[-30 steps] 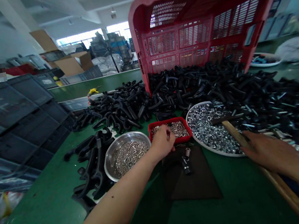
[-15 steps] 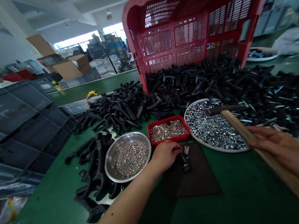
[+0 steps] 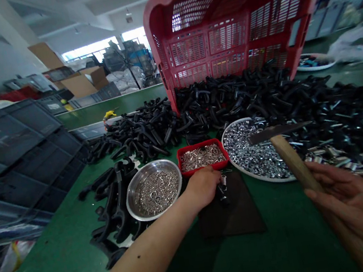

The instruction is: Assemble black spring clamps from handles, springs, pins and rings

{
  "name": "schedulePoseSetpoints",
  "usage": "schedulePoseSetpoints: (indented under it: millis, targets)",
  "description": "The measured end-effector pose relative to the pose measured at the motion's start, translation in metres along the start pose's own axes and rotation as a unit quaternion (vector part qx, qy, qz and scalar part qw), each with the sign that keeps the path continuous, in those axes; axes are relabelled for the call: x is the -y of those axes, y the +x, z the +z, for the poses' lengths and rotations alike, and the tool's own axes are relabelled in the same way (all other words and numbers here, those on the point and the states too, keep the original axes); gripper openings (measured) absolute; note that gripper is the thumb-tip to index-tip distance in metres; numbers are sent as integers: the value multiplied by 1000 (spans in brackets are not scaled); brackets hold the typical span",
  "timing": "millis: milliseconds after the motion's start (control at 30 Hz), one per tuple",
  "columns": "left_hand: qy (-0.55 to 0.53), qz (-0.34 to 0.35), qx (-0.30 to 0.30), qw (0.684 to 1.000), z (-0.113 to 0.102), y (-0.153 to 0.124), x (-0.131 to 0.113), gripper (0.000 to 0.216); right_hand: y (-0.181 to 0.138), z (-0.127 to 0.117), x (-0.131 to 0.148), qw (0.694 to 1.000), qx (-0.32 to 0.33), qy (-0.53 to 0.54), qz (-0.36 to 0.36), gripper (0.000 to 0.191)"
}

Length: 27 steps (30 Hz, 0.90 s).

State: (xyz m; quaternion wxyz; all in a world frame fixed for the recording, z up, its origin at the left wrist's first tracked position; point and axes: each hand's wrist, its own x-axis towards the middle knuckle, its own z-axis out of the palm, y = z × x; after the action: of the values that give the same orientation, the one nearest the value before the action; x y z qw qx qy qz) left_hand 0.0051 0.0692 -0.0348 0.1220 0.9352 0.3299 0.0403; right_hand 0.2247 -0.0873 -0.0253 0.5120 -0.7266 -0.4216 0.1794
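My left hand (image 3: 203, 186) rests closed at the front edge of the small red tray (image 3: 200, 145) of silver pins, its fingers pinched over a small black and silver part (image 3: 222, 187) on the dark mat (image 3: 232, 213). What the fingers hold is hidden. My right hand (image 3: 358, 210) grips the wooden handle of a hammer (image 3: 283, 146). The hammer's metal head hangs above the round white plate of shiny nuts (image 3: 253, 154). A steel bowl of rings and washers (image 3: 154, 193) stands left of the red tray.
A heap of black plastic handles (image 3: 267, 102) spills from a tipped red crate (image 3: 236, 28) across the green table (image 3: 57, 270). More black handles (image 3: 116, 203) lie at the left. Dark grey crates (image 3: 12, 152) are stacked along the left side.
My left hand left the red tray of pins and came down to the part on the dark mat. My right hand raised the hammer and drew it nearer to me.
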Motion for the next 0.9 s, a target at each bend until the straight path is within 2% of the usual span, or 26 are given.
schedulePoseSetpoints:
  millis: [67,133,233,300,400,467,533,600,700,833,900]
  targets:
    - [5,7,-25,1000,5,-4,-4,26,-7,4,-6,998,53,26,-6,58]
    - [-34,0,-68,997,14,-8,-4,24,-14,9,-10,991,127,36,-33,57]
    - [-95,-54,-136,985,28,-14,1,16,-23,18,-11,970,200,-41,-132,51]
    - [-85,-81,-158,980,33,-18,2,15,-26,23,-9,947,196,-113,-227,50]
    - [-39,-82,-173,981,32,-27,1,22,-25,28,-6,905,172,-177,-346,54]
    - [-25,-83,-184,979,31,-35,1,44,-24,30,-8,885,163,-207,-383,57]
    - [-22,-83,-181,980,32,-43,2,72,-22,31,-12,872,178,-228,-394,58]
    - [-28,-79,-159,984,35,-49,3,82,-20,31,-13,865,203,-243,-389,58]
    - [-44,-89,-132,986,40,-50,5,79,-18,27,-3,861,224,-248,-383,55]
    - [-44,-112,-128,984,43,-46,4,78,-21,21,15,882,135,-234,-386,51]
    - [-39,-120,-134,983,43,-45,4,78,-23,23,14,883,130,-235,-385,50]
